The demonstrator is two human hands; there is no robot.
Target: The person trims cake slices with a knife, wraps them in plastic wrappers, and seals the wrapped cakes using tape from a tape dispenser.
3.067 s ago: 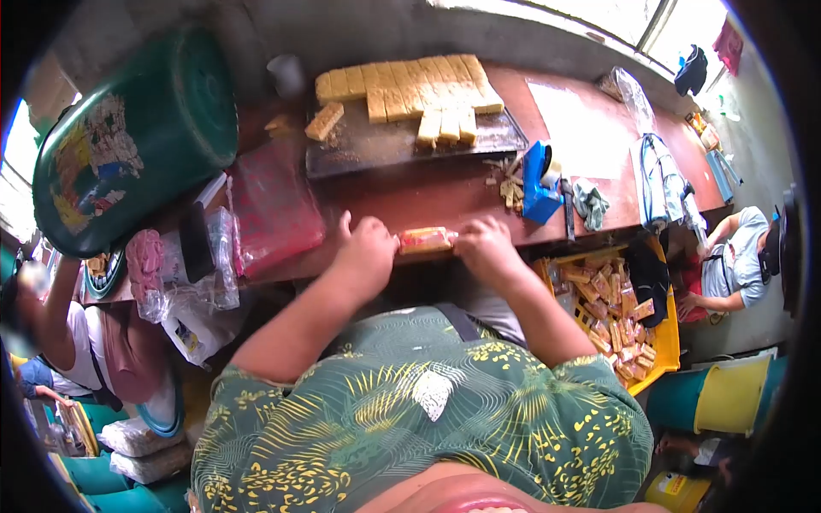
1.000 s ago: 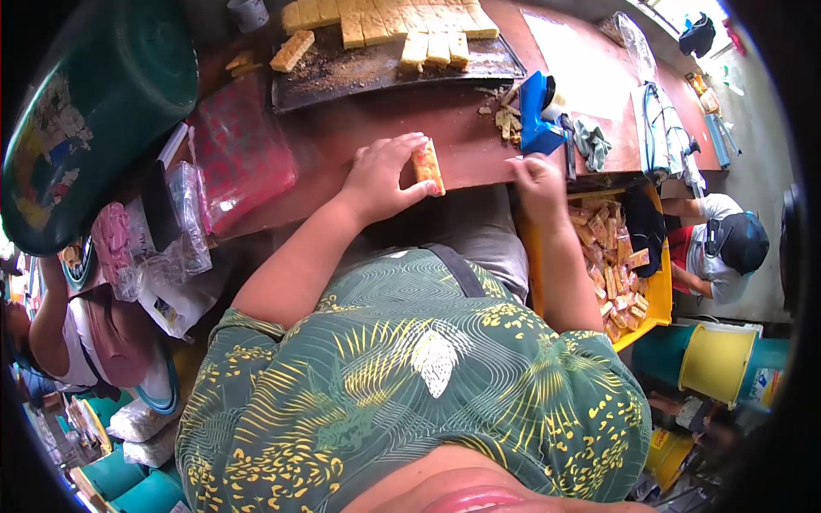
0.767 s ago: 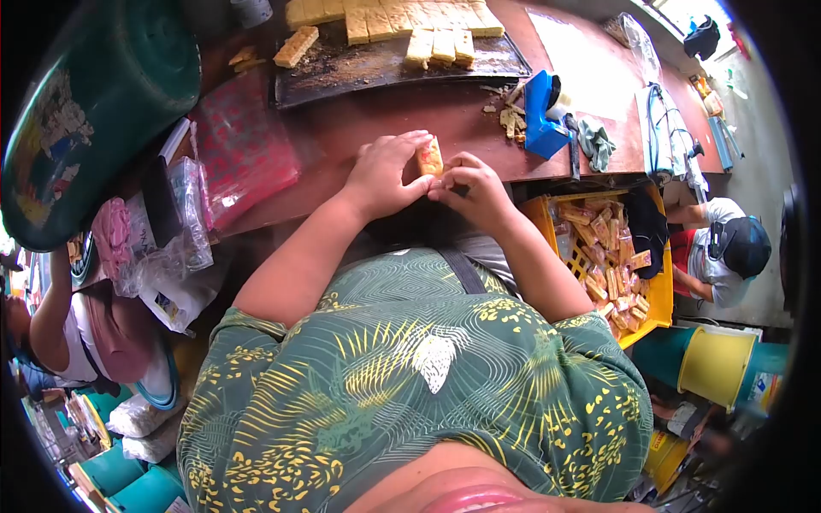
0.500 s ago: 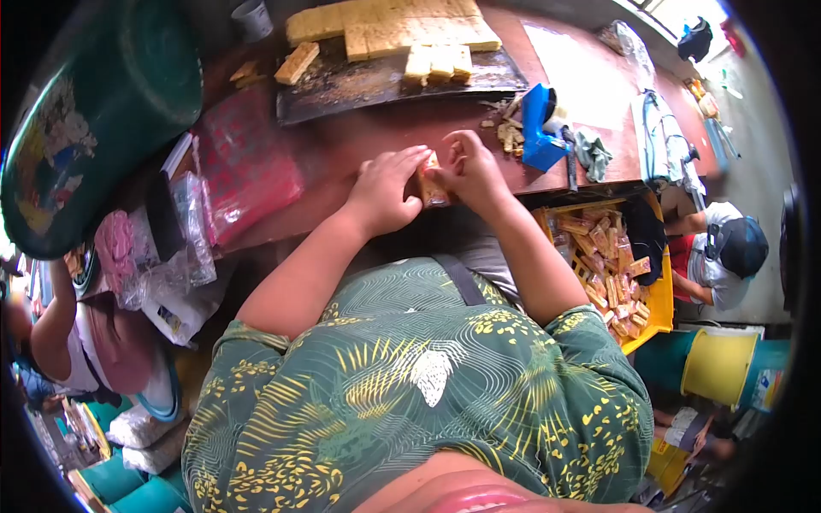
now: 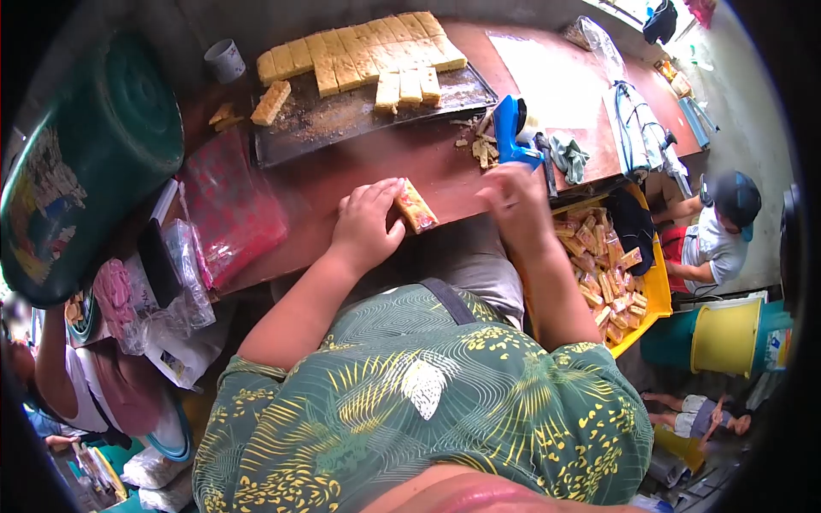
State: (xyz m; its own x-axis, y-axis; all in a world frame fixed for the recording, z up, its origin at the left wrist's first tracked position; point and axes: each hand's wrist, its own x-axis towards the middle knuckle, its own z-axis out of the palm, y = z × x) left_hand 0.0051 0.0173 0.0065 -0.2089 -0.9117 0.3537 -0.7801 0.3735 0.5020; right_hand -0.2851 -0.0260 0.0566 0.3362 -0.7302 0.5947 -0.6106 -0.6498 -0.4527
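Observation:
A wrapped bar point(image 5: 416, 207) lies near the table's front edge, tilted, with a clear printed wrapper. My left hand point(image 5: 368, 221) rests against its left side, fingers and thumb around its end. My right hand point(image 5: 516, 198) is raised to the right of the bar, just in front of the blue tape dispenser point(image 5: 516, 137); it is blurred, and what its fingers hold, if anything, cannot be made out. Behind, a dark tray point(image 5: 342, 128) bears rows of cut yellow bars point(image 5: 363, 51), with one loose bar point(image 5: 271, 103) at its left.
A yellow crate point(image 5: 657, 291) of wrapped bars stands at the right below the table. Red plastic sheets point(image 5: 231, 201) and a large green tub point(image 5: 94, 154) are at the left. A white cup point(image 5: 224, 61) stands behind. Other people are at both sides.
My right hand has left the bar and moved right towards the dispenser, after pressing at the bar's wrapper. My left hand stays beside the bar. The camera view has shifted.

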